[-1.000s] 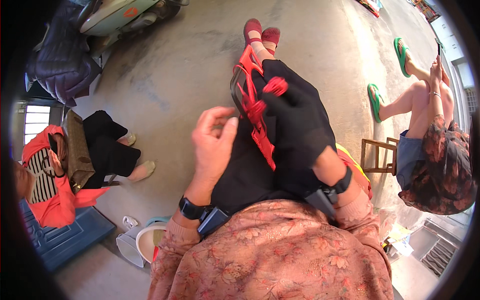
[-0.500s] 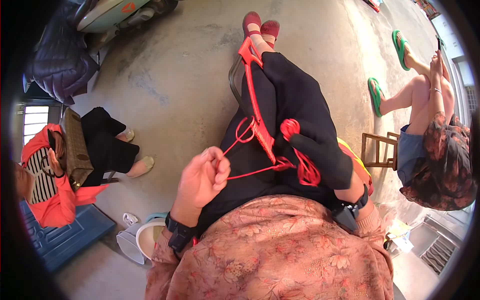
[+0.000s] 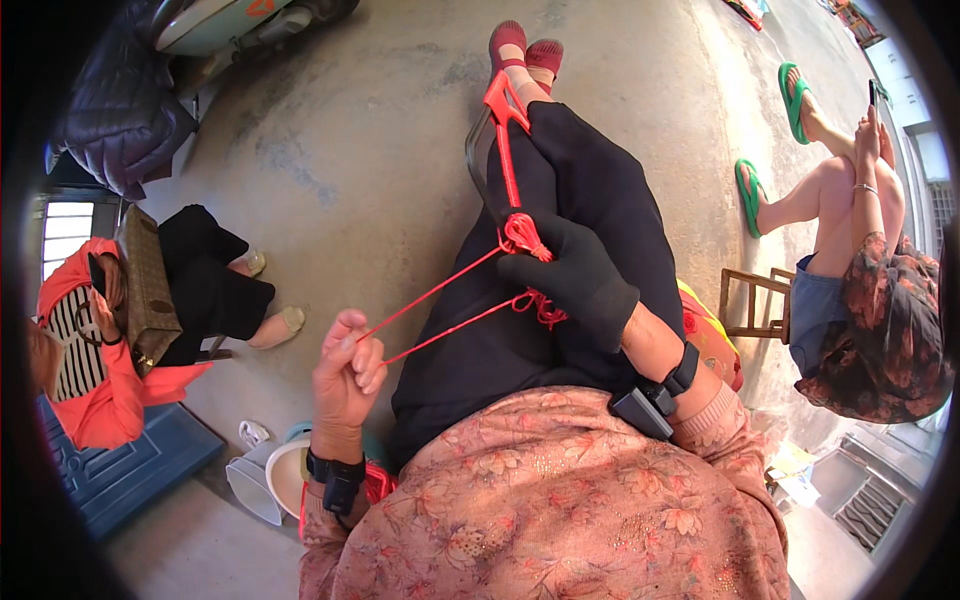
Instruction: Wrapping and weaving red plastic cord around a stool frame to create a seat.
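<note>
My bare left hand [image 3: 348,370] is closed on a thin red cord [image 3: 440,286], out to the left of my lap. Two taut strands of it run from my fingers toward my right hand [image 3: 575,280], which wears a black glove. That hand grips a bundled hank of the same cord [image 3: 524,234], and more loops hang below its fingers. Beyond it a red corded strip [image 3: 508,165] stretches along my dark trousers to a red forked end [image 3: 503,98] near my ankles. A dark curved bar [image 3: 476,150] lies beside it; the strip's near end is hidden behind the glove and hank.
At the left sits a person in a coral jacket [image 3: 110,400] with a brown bag [image 3: 150,290]. On the right, another person in green flip-flops [image 3: 748,195] holds a phone, near a wooden stool [image 3: 752,302]. White buckets [image 3: 290,478] stand at lower left; a scooter [image 3: 225,25] is at upper left.
My right hand has moved left and up with the hank, now over the corded strip. My left hand has moved left and down, drawing the two strands longer and straighter.
</note>
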A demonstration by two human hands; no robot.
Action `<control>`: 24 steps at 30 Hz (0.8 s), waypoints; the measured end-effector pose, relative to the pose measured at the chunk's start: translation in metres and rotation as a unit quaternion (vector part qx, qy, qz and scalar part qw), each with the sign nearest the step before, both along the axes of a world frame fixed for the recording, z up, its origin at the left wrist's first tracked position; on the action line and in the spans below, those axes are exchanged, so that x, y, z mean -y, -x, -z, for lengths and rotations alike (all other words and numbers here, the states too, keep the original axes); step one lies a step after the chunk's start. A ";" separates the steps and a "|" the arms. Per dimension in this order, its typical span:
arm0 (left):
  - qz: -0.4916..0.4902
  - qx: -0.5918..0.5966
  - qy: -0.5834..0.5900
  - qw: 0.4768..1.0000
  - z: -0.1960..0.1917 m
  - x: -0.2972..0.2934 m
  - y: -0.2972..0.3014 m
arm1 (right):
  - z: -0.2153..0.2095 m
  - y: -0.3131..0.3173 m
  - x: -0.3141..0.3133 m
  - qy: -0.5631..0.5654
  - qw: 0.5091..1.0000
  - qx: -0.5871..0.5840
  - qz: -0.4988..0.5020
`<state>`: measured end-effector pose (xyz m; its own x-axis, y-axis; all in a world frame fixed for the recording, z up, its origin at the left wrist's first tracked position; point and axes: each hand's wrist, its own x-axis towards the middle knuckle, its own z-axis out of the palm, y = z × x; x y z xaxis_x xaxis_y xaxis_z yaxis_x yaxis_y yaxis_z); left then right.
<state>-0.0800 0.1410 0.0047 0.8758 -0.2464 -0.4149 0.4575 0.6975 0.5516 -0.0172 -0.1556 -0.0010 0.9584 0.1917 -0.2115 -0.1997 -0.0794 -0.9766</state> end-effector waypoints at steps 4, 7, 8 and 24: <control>-0.016 0.003 -0.001 1.000 0.000 -0.011 0.006 | 0.002 -0.002 -0.001 0.049 0.997 -0.052 -0.028; 0.060 -0.049 -0.150 0.986 -0.004 -0.013 0.019 | 0.003 0.000 -0.005 0.077 0.994 -0.081 -0.020; 0.150 -0.042 -0.231 0.960 -0.007 -0.013 0.025 | 0.003 0.000 -0.007 0.071 0.994 -0.088 -0.002; 0.041 0.230 0.002 0.972 -0.041 0.068 -0.067 | -0.030 -0.018 0.060 0.178 0.954 0.101 0.220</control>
<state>-0.0133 0.0729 0.0459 0.9459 -0.3239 0.0181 0.2167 0.6723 0.7078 0.0007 -0.2159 0.0294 0.9576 -0.2879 0.0090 -0.1009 -0.3647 -0.9256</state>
